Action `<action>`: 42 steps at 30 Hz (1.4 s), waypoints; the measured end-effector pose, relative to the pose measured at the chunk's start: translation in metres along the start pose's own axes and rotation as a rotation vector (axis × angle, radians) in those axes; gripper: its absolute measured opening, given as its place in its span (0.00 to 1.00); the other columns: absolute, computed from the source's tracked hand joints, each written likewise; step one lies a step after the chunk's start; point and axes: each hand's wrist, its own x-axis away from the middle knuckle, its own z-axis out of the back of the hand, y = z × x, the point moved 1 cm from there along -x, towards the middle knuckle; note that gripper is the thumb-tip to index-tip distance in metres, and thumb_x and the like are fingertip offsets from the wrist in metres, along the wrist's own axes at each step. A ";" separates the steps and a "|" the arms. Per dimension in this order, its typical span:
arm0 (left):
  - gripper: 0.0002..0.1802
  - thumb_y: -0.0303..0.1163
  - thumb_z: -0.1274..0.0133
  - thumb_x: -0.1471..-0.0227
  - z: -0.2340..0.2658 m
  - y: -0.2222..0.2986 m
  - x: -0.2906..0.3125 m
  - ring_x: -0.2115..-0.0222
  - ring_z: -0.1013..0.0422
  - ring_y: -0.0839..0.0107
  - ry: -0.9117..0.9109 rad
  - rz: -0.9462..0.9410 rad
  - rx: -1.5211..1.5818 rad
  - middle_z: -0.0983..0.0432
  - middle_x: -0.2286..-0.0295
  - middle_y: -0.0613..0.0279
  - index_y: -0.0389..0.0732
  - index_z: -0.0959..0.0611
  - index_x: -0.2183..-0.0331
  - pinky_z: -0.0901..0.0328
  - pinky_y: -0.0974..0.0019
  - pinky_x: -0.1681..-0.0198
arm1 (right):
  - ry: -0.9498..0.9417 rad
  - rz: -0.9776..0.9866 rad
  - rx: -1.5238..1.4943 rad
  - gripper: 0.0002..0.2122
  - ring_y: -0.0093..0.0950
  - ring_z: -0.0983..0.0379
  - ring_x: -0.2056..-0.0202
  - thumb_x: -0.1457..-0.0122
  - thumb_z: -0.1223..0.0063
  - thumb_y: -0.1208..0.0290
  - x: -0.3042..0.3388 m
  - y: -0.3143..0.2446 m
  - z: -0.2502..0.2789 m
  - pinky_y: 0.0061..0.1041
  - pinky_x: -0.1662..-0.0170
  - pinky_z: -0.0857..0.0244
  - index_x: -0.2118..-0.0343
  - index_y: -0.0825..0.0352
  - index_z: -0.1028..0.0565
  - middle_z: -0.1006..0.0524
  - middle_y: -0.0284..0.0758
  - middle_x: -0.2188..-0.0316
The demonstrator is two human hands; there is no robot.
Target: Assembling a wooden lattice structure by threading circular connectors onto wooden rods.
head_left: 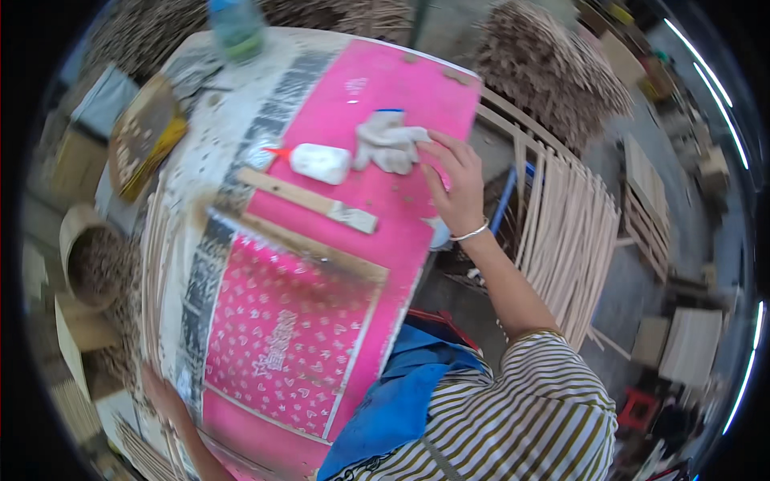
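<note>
My right hand point(457, 178) is over the far right part of the pink sheet point(381, 76), thumb and fingers apart. Its fingertips reach the edge of a white knit glove point(388, 143), which lies crumpled on the sheet. Beside the glove, a white squeeze bottle point(321, 163) with a red nozzle lies on its side. My left hand point(163, 397) is low at the table's left edge, by long thin wooden strips point(152, 264); its fingers are blurred. Between my hands lies a pink patterned panel point(281, 337), with a wooden bar point(321, 255) across its far edge.
A flat wooden stick point(301, 197) with a pale end lies near the bottle. A greenish plastic bottle point(237, 32) stands at the table's far end. Bundled strips point(565, 248) rest on a rack to the right. At left is a tub point(90, 256) of brown bits.
</note>
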 end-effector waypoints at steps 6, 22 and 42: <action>0.35 0.28 0.50 0.38 0.075 0.052 0.064 0.37 0.39 0.43 -0.034 -0.034 -0.001 0.36 0.37 0.45 0.39 0.38 0.32 0.43 0.47 0.36 | 0.198 -0.427 0.039 0.16 0.43 0.26 0.51 0.44 0.43 0.79 0.124 0.096 0.069 0.36 0.47 0.32 0.51 0.66 0.22 0.23 0.43 0.52; 0.31 0.36 0.48 0.36 0.105 0.166 0.185 0.40 0.38 0.42 -0.408 -0.099 0.423 0.34 0.40 0.41 0.34 0.33 0.36 0.43 0.49 0.36 | 0.077 -1.351 0.706 0.44 0.48 0.38 0.35 0.53 0.26 0.61 0.384 0.260 0.127 0.43 0.34 0.42 0.35 0.73 0.38 0.38 0.54 0.34; 0.43 0.62 0.48 0.41 0.148 0.248 0.128 0.35 0.45 0.42 -0.518 -0.045 0.118 0.41 0.35 0.46 0.54 0.36 0.31 0.49 0.41 0.32 | -0.234 -1.805 0.824 0.39 0.44 0.35 0.41 0.55 0.29 0.50 0.352 0.321 0.175 0.44 0.42 0.33 0.45 0.69 0.32 0.31 0.47 0.45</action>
